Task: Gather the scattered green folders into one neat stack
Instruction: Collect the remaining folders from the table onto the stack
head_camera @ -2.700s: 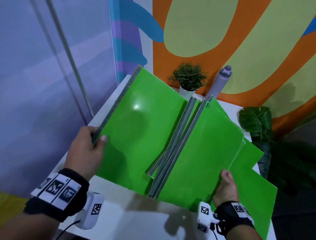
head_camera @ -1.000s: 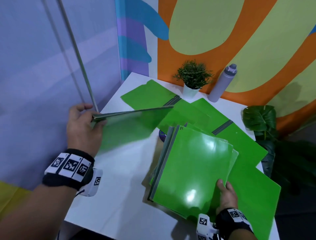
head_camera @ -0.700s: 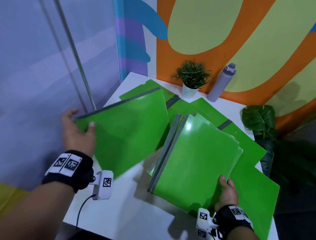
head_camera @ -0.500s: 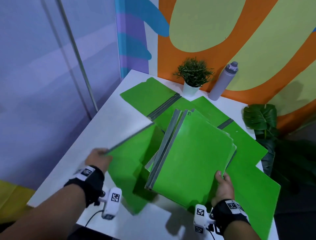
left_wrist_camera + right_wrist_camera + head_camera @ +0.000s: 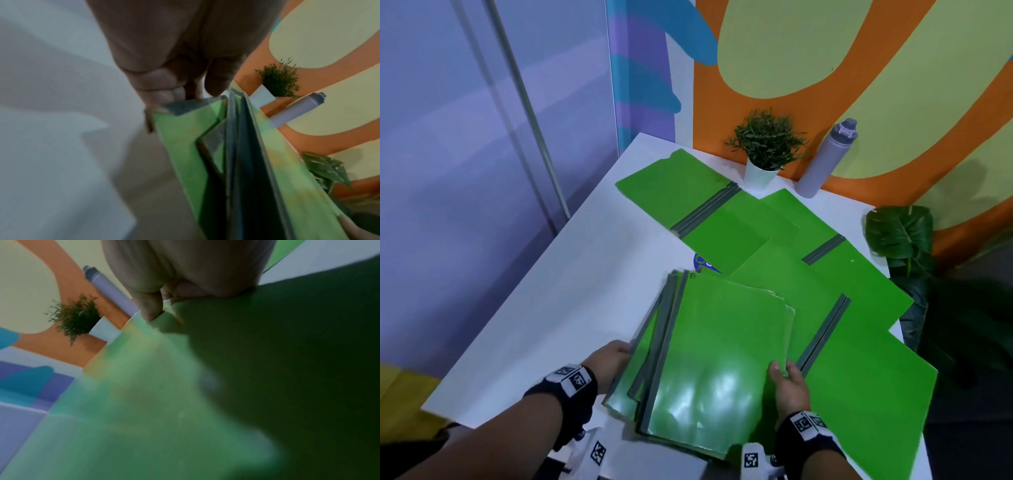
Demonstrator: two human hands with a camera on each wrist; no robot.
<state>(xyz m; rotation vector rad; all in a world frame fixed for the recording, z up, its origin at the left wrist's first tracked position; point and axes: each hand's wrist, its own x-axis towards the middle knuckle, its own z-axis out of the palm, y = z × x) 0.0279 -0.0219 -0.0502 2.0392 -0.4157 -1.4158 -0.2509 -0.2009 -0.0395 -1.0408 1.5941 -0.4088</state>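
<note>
A stack of closed green folders (image 5: 709,363) with grey spines is held over the near part of the white table (image 5: 571,287). My left hand (image 5: 613,359) grips the folder at the bottom of the stack by its spine edge, seen close in the left wrist view as the green folder (image 5: 185,138) under my fingers (image 5: 160,91). My right hand (image 5: 786,380) pinches the stack's right edge, thumb on top, with the stack (image 5: 144,402) blurred in the right wrist view. Three open green folders lie on the table: one far (image 5: 688,195), one right (image 5: 852,274), one near right (image 5: 859,394).
A small potted plant (image 5: 767,150) and a grey bottle (image 5: 825,161) stand at the table's far edge against the painted wall. A large-leafed plant (image 5: 900,236) is beyond the right edge. A metal pole (image 5: 527,109) stands to the left. Bare tabletop lies on the left.
My left hand swung its folder down from the upper left and brought it in under the left side of the stack. My right hand kept hold of the stack.
</note>
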